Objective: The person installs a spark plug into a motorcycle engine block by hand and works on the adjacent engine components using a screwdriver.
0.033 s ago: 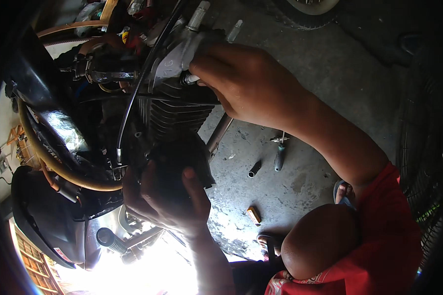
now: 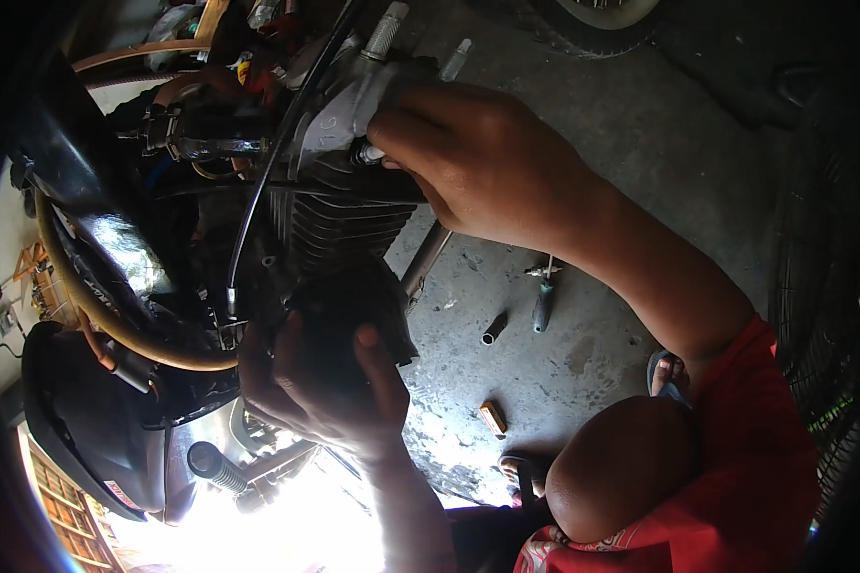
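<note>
A motorcycle engine with a finned cylinder [image 2: 330,224] fills the middle-left, with a grey metal head [image 2: 334,119] above it. My right hand [image 2: 478,162] is pinched on a small pale cylindrical fitting, apparently a spark plug [image 2: 371,153], at the side of the head; part of it is hidden by my fingers. My left hand [image 2: 325,392] is wrapped round a dark housing [image 2: 349,301] at the lower part of the engine, thumb up on its right side. A black cable [image 2: 258,201] runs down across the engine, left of both hands.
On the concrete floor [image 2: 583,325] lie a screwdriver [image 2: 542,306], a black socket [image 2: 494,328] and a small yellow item [image 2: 493,417]. A tyre [image 2: 612,38] is at the top. Black bodywork [image 2: 81,411] and a tan hose [image 2: 105,320] are at left. My knee [image 2: 612,468] is at lower right.
</note>
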Tool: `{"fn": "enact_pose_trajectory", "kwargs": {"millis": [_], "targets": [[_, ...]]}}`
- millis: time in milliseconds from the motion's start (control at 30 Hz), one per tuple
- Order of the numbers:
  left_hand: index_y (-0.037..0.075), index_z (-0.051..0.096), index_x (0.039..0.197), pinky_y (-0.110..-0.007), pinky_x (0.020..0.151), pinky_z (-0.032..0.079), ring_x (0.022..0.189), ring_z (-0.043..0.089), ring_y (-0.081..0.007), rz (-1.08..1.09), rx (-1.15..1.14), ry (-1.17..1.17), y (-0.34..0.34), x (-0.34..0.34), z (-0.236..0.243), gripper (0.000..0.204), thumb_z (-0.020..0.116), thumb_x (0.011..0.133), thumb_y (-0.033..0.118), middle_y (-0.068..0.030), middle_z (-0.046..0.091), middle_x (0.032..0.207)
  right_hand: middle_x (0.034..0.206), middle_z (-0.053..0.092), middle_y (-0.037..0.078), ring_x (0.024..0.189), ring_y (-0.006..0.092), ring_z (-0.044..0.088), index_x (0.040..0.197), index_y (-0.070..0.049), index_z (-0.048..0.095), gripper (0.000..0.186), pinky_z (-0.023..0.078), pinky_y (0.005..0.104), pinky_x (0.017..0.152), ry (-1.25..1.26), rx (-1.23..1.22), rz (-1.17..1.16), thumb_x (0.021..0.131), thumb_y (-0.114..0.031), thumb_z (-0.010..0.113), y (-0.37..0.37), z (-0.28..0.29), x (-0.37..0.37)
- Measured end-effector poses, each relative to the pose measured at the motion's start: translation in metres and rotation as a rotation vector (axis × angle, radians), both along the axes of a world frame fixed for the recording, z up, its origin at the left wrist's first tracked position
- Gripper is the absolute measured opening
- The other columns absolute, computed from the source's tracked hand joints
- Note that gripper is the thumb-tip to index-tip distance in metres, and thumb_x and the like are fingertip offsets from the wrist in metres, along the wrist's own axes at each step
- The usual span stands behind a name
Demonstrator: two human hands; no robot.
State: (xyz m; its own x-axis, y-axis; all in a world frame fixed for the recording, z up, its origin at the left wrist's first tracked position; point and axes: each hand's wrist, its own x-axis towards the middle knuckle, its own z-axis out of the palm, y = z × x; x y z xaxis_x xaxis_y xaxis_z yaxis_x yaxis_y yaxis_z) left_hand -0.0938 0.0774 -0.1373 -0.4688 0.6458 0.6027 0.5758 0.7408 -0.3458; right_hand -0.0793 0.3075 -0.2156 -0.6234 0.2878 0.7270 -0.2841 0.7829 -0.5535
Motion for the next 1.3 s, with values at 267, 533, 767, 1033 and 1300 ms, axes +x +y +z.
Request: {"fn": "enact_pose_trajectory", "kwargs": {"millis": [267,533,767,1033,1300], "targets": [[0.009,0.061,0.122,-0.050,0.093,0.041,0.117,0.052,-0.0365,0.009,-0.030,-0.024,0.003,0.004,0.002,0.059,0.057,0.094,0.060,-0.0210,0.052,0.132,0.083,0.064,0.011,0.076,0.0240,0.070,0.090,-0.002,0.064,0.014,0.061,0.0354,0.067,-0.051,-0.026,-0.071,0.088,-0.015,0.069,0.001,0.005,-0.003],[0.009,0.062,0.121,-0.052,0.095,0.040,0.118,0.052,-0.0376,0.007,-0.023,-0.017,0.003,0.004,0.002,0.058,0.057,0.095,0.061,-0.0211,0.052,0.131,0.079,0.064,0.012,0.073,0.0259,0.070,0.085,-0.001,0.066,0.025,0.059,0.0364,0.063,-0.091,-0.016,-0.108,0.091,-0.025,0.070,0.001,0.003,-0.006],[0.010,0.062,0.119,-0.053,0.095,0.041,0.118,0.051,-0.0374,0.024,-0.024,-0.036,0.006,0.004,0.003,0.057,0.055,0.095,0.062,-0.0201,0.052,0.131,0.079,0.067,0.011,0.072,0.0257,0.070,0.081,-0.002,0.068,0.031,0.059,0.0375,0.063,-0.217,-0.120,-0.071,0.093,-0.031,0.069,0.000,0.005,-0.008],[0.009,0.062,0.118,-0.054,0.096,0.040,0.119,0.051,-0.0379,0.029,-0.037,-0.019,0.005,0.003,0.002,0.058,0.056,0.095,0.062,-0.0207,0.052,0.132,0.076,0.065,0.008,0.069,0.0259,0.067,0.092,-0.007,0.068,0.020,0.053,0.0375,0.061,0.170,-0.346,0.004,0.083,-0.020,0.081,-0.002,-0.002,-0.013],[0.009,0.062,0.118,-0.054,0.097,0.040,0.121,0.049,-0.0386,0.012,-0.018,-0.027,0.006,0.004,0.002,0.058,0.057,0.095,0.061,-0.0212,0.051,0.132,0.083,0.065,0.010,0.071,0.0274,0.068,0.097,-0.006,0.064,0.018,0.054,0.0374,0.061,0.121,-0.312,0.073,0.084,-0.005,0.076,0.001,-0.005,-0.004]]}}
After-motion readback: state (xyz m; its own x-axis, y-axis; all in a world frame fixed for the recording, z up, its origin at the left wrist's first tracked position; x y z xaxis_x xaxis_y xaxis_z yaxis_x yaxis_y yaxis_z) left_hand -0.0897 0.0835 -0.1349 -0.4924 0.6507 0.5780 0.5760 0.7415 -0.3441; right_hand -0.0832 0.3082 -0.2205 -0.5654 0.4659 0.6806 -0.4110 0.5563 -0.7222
